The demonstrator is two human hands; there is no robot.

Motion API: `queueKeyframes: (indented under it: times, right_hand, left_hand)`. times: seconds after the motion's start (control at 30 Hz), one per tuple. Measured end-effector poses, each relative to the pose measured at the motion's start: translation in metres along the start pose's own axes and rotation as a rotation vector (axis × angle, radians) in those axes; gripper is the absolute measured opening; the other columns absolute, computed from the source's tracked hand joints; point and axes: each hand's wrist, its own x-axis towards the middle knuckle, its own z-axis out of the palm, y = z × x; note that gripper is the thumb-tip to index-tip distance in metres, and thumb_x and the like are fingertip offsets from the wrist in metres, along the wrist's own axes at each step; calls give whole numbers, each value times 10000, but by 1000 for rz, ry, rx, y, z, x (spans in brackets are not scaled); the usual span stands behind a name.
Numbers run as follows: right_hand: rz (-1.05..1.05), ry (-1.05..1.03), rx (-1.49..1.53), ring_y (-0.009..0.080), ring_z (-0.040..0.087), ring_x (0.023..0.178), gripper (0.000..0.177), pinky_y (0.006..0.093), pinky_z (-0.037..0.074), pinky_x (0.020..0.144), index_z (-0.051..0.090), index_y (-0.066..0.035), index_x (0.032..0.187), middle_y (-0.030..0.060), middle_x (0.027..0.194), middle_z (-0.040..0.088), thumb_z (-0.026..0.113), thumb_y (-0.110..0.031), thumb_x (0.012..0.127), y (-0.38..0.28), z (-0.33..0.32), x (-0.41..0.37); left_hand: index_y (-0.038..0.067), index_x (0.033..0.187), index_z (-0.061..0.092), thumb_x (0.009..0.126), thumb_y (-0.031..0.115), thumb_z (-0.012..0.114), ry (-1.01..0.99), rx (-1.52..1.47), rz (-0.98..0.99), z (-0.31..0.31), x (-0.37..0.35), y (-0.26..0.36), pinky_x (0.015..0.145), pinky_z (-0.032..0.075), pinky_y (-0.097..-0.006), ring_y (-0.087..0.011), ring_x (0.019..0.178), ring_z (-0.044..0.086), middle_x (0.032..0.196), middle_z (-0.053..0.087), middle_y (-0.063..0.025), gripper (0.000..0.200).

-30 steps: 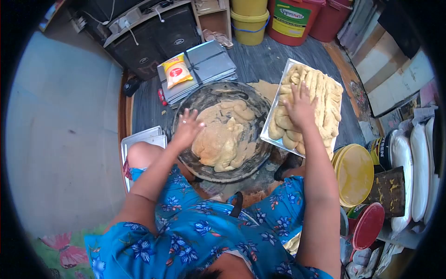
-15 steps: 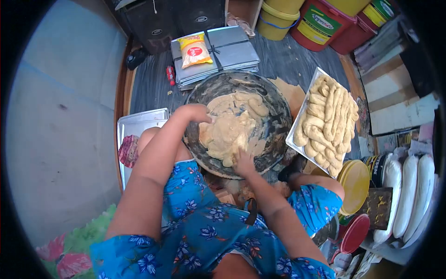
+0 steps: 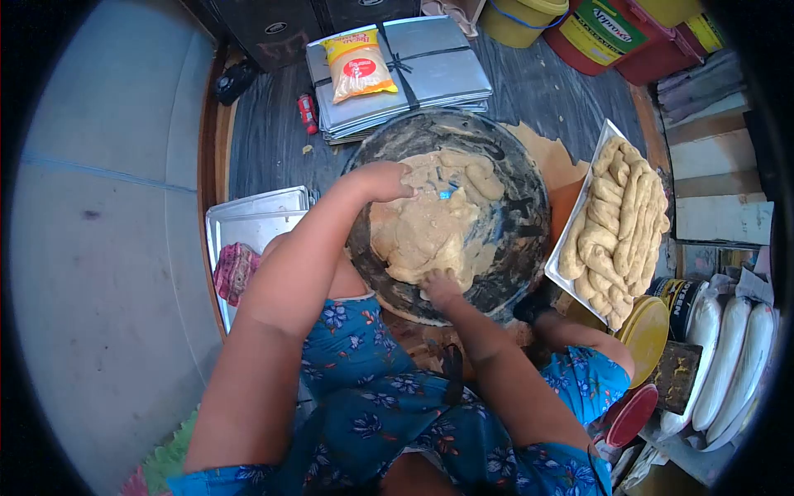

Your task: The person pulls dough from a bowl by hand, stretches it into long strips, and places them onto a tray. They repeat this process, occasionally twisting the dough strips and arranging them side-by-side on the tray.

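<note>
A wide mass of pale, sticky dough [image 3: 426,227] lies in a large round dark basin [image 3: 521,207] between my knees. My left hand [image 3: 387,182] reaches over the basin's left side, with bent fingers gripping the dough's upper left edge; its fingertips are partly hidden. At the near edge of the dough, my right hand [image 3: 442,285] has its fingers curled into it. A thicker roll of dough [image 3: 484,179] sits at the far right of the mass. Small blue patches show through a gap near the middle.
A tray [image 3: 552,269] right of the basin carries several twisted dough strands [image 3: 620,223]. Behind the basin, a yellow-topped packet [image 3: 360,66] rests on stacked, tied metal sheets [image 3: 438,54]. Trays [image 3: 260,207] lie left. Buckets [image 3: 600,33] stand at the back right.
The view has shifted, so the basin and trays sit further right. Over the dough, my right hand's fingers have curled in more. My left hand stays at the dough's left edge.
</note>
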Motion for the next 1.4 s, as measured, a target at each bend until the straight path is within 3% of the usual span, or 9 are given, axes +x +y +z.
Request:
queueKeyframes:
  times: [0.23, 0.37, 0.47, 0.67, 0.93, 1.0, 1.1, 1.23, 1.4]
  right_hand:
    - [178, 326, 943, 270, 576, 978, 266, 341, 456, 853, 659, -62, 890, 116, 1021, 622, 552, 3, 656, 106, -5, -39]
    - [1023, 1018, 1574, 260, 584, 909, 243, 370, 462, 815, 613, -20, 886, 145, 951, 614, 585, 15, 647, 156, 36, -60]
    - [1238, 1246, 755, 294, 540, 988, 284, 386, 431, 856, 596, -59, 961, 132, 1050, 563, 624, -35, 680, 129, 28, -26]
    - [282, 573, 230, 320, 404, 1199, 513, 568, 241, 1005, 503, -136, 1215, 125, 1262, 463, 612, -160, 715, 49, 1, 27]
    - [522, 86, 445, 320, 599, 911, 315, 408, 447, 850, 653, -126, 1028, 78, 904, 652, 628, -216, 728, 55, -40, 8]
    - [893, 655, 587, 304, 629, 730, 259, 393, 499, 707, 650, -71, 979, 103, 783, 654, 628, -213, 764, 133, 13, 26]
    - [1037, 1388, 1585, 258, 606, 818, 451, 358, 499, 751, 511, 15, 1158, 160, 1086, 575, 681, -93, 754, 150, -60, -9]
    - [920, 1343, 646, 349, 515, 1056, 590, 402, 412, 932, 491, 12, 1208, 200, 1083, 548, 681, 12, 649, 142, -52, -5]
    - [466, 527, 215, 313, 436, 1146, 387, 461, 307, 992, 570, -145, 1108, 108, 1225, 496, 621, -151, 725, 73, -24, 4]
  left_hand:
    - [-10, 1323, 422, 832, 461, 577, -20, -52, 27, 1, -6, -13, 1012, 357, -380, -360, 1204, 463, 1290, 481, -247, 698]
    - [-15, 1312, 429, 831, 455, 582, -9, -92, 32, -4, -15, -18, 1004, 362, -383, -361, 1194, 471, 1276, 488, -256, 690]
    - [-20, 1307, 432, 831, 451, 585, 6, -114, 42, -5, -12, -28, 1000, 365, -379, -361, 1189, 475, 1271, 490, -260, 686]
    - [-25, 1297, 443, 832, 423, 593, 4, -99, 42, -3, -11, -28, 998, 369, -370, -360, 1178, 485, 1260, 501, -257, 663]
    - [-10, 1289, 459, 824, 399, 597, -15, -70, 26, 1, -7, -22, 973, 393, -383, -369, 1144, 508, 1236, 523, -247, 635]
    - [-9, 1292, 456, 821, 405, 599, -8, -77, 19, -1, -10, -21, 975, 392, -382, -368, 1146, 507, 1237, 522, -247, 643]
    - [-4, 1301, 448, 820, 413, 600, -18, -92, 7, -7, -14, -17, 978, 388, -384, -367, 1153, 502, 1244, 514, -251, 654]
    - [16, 1314, 442, 821, 425, 595, -11, -89, 51, -1, -7, -20, 981, 384, -388, -371, 1163, 491, 1259, 499, -258, 659]
    - [6, 1306, 445, 826, 423, 588, -28, -95, 17, -10, -16, -6, 988, 379, -387, -370, 1170, 486, 1270, 490, -257, 652]
